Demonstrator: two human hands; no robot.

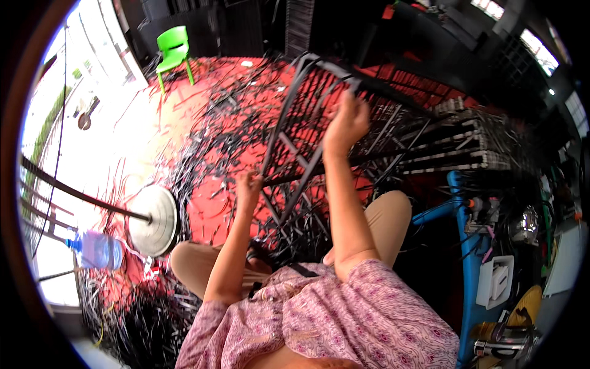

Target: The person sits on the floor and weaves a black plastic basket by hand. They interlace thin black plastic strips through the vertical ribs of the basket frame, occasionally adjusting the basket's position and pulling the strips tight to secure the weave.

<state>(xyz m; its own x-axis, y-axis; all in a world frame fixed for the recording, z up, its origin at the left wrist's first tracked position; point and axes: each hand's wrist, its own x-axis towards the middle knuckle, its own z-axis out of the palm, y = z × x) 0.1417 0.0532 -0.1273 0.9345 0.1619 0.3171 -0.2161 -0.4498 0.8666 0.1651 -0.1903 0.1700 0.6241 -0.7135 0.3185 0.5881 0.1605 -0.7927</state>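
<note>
A black frame woven with dark strips [307, 129] stands tilted in front of me over my knees. My right hand [345, 123] is raised against its upper part, fingers curled among the strips near the top bar. My left hand [249, 187] grips the frame's lower left edge. Both arms come out of pink patterned sleeves. Which strip the right hand holds is blurred.
Black strip offcuts [215, 129] litter the red floor [209, 209]. A round metal disc on a rod [153, 220] and a plastic water bottle [98, 249] lie at my left. A green chair [173, 52] stands far back. Stacked frames [455, 144] and a blue stand [470, 246] are at right.
</note>
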